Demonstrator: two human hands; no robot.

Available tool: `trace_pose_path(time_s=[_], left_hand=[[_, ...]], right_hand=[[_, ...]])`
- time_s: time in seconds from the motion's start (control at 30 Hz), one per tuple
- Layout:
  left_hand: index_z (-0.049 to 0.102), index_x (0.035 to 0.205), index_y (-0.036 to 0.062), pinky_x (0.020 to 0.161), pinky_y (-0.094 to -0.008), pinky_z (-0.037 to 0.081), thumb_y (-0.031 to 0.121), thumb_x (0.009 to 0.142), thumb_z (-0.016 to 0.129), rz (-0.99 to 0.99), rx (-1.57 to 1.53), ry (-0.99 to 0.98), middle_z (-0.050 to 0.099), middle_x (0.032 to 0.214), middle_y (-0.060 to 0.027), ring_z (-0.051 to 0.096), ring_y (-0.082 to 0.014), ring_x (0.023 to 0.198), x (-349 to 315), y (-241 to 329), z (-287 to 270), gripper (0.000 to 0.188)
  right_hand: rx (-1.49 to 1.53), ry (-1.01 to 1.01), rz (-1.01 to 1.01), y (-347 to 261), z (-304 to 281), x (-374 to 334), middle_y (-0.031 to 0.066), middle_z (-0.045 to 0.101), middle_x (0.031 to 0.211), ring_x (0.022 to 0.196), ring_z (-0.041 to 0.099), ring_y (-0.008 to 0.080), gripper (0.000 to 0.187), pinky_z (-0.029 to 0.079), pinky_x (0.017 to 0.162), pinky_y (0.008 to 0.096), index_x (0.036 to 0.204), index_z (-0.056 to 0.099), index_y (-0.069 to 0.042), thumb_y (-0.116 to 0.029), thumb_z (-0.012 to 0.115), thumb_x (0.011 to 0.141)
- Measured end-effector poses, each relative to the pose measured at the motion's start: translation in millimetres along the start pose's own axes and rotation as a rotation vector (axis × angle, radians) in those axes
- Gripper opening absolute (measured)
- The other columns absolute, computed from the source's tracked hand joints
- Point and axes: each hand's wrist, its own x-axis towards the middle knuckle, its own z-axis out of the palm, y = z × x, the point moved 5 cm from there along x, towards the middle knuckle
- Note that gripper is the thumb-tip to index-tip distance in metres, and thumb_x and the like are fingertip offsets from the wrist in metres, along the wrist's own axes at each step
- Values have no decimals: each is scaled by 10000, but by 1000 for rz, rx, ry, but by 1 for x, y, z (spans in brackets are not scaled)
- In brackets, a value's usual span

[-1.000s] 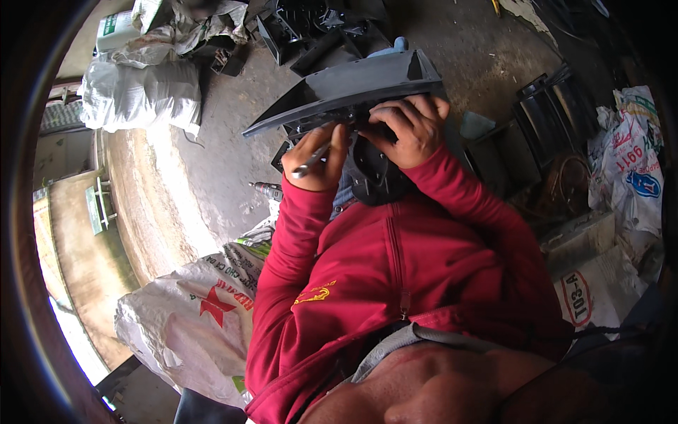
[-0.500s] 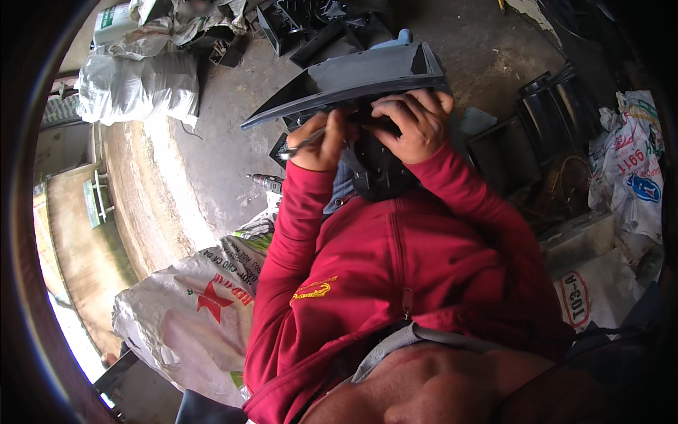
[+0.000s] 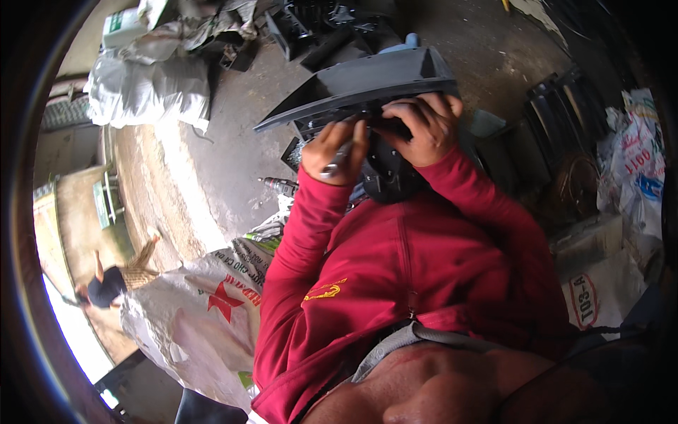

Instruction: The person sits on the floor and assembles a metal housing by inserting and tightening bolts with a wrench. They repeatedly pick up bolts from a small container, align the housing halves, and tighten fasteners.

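Note:
A large dark grey, trough-shaped part (image 3: 360, 81) lies across my lap, its broad raised wall turned away from me. My left hand (image 3: 333, 147) is closed round a silver metal rod-like tool (image 3: 337, 161); its rounded end sticks out toward my wrist and its far end is hidden by the fingers. My right hand (image 3: 424, 126) grips the near edge of the dark part, fingers bent over the rim and thumb underneath. Between the hands, below the part, hangs a black rounded piece with small holes (image 3: 387, 169). What the tool touches cannot be made out.
A power drill (image 3: 279, 185) and a small tray of bits of hardware (image 3: 293, 152) lie left of my lap. Black parts (image 3: 321, 35) are heaped ahead. White sacks (image 3: 191, 311) stand at my left. Black curved panels (image 3: 565, 109) lean at right. A person (image 3: 109, 286) is at far left.
The tool in my left hand has swung, its near end now pointing more toward my wrist. My right hand keeps its grip on the dark part. A person has come into view at far left.

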Motion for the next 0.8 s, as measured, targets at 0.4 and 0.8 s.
trace_pose_path(time_s=[0.4, 0.8], left_hand=[[659, 906, 31, 560, -339, 541, 235, 925, 612, -435, -543, -48, 689, 733, -99, 676, -215, 611, -16, -33, 21, 209], [644, 846, 24, 556, -355, 537, 177, 894, 673, -245, -247, 129, 646, 706, -104, 653, -257, 597, -10, -18, 4, 163]], right_hand=[[-147, -38, -49, 2, 1, -14, -97, 683, 962, 935, 630, 176, 396, 354, 836, 371, 1032, 648, -215, -373, 833, 720], [-192, 0, -101, -11, -7, 3, -132, 702, 958, 887, 635, 126, 319, 339, 860, 342, 990, 667, -208, -369, 813, 756]])
